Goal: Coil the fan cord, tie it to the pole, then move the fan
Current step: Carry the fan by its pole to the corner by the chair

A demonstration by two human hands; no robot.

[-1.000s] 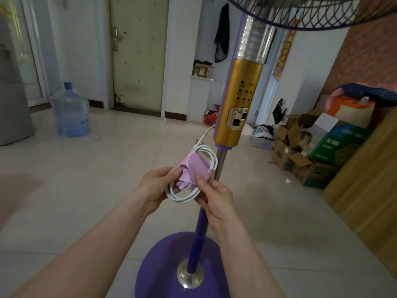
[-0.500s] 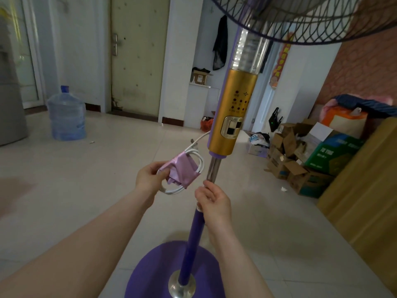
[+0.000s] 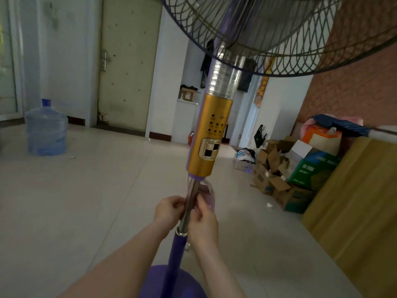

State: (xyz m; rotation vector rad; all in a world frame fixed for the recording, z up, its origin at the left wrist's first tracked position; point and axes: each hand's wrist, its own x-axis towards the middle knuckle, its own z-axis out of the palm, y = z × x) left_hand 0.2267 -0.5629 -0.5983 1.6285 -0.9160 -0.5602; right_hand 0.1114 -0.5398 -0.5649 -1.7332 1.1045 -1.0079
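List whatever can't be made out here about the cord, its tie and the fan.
All in the head view:
- Cord coil: mostly hidden behind the pole and the right hand.
- Pink wrap: knotted or not, unclear; fingers of the left hand and the right hand cover it.
- Fan base: cut off by the bottom edge.
- Control panel: labels too small to read.

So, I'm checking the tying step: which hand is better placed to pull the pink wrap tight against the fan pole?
Probably the right hand: the pink wrap and coiled cord sit on its side of the metal pole, at its fingertips. The left hand is across the pole, its grasp hidden.
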